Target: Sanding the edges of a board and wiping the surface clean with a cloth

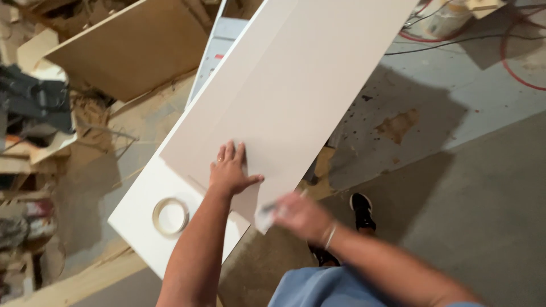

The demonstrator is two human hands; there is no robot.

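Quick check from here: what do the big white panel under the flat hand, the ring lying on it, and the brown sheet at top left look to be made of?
White panel: likely a coated or painted wood-based board; smooth matte face, straight thin edges. The left hand lies flat on it.
Ring: probably a roll of paper masking tape; cream, thin-walled, hollow.
Brown sheet: looks like raw fibreboard or hardboard; even tan, no visible grain.

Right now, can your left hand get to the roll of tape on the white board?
Probably yes. The left hand rests flat on the upper board, and the roll of tape lies just beside that forearm on the white board, with nothing between them.
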